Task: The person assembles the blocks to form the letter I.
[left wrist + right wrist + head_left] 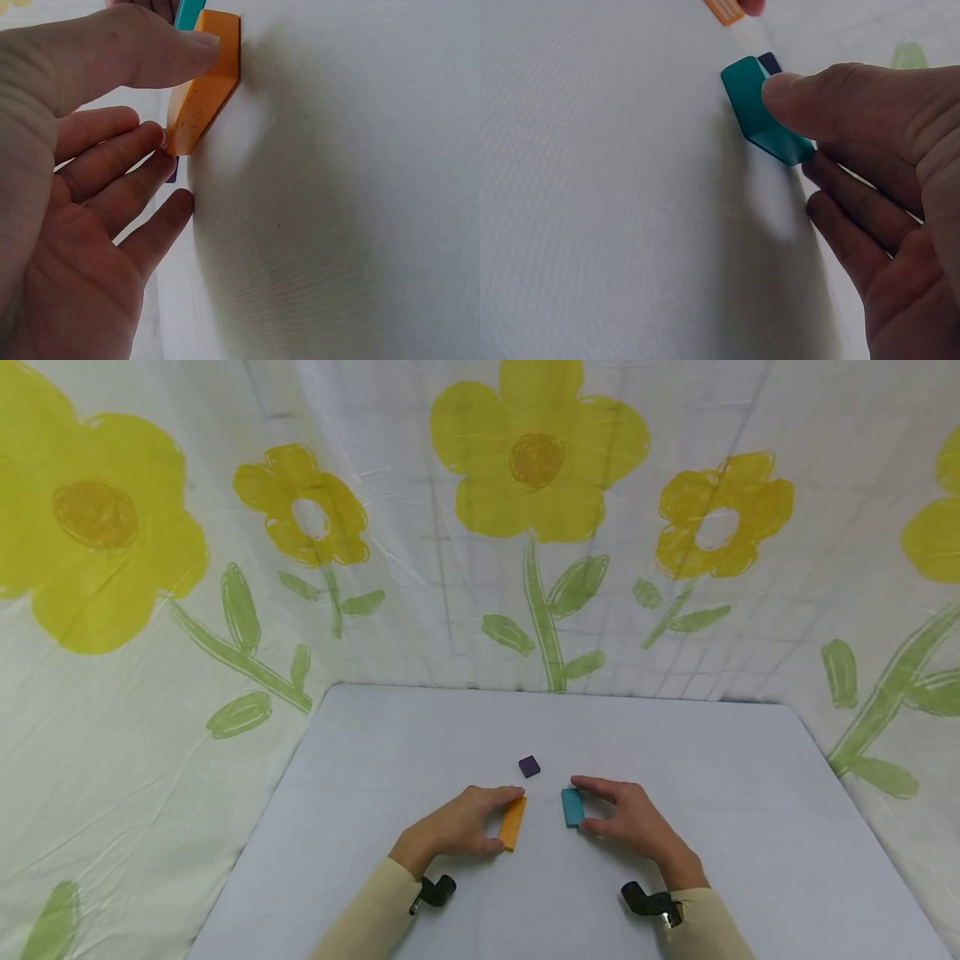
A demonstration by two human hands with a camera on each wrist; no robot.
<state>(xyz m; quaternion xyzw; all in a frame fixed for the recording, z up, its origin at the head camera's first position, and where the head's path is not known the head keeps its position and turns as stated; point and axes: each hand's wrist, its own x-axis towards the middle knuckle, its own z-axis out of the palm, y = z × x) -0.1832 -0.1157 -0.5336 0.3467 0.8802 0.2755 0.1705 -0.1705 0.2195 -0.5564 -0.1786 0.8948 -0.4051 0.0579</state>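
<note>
My left hand (463, 823) pinches an orange rectangular block (513, 825) between thumb and fingertips at its two ends. The left wrist view shows the thumb on the near end of the orange block (206, 90) and fingertips at the far end. Across from it, my right hand (633, 818) pinches a teal rectangular block (573, 808) the same way. In the right wrist view the thumb lies against the teal block (748, 97). Both blocks are on or just above the white table, apart from each other. A small dark purple cube (529, 767) sits a little beyond them, untouched.
The white table (390, 735) has rounded far corners. Behind and beside it hangs a pale curtain (397, 610) printed with yellow flowers and green leaves. A black wrist device (438, 891) is worn on the left wrist, and another black device (647, 900) on the right.
</note>
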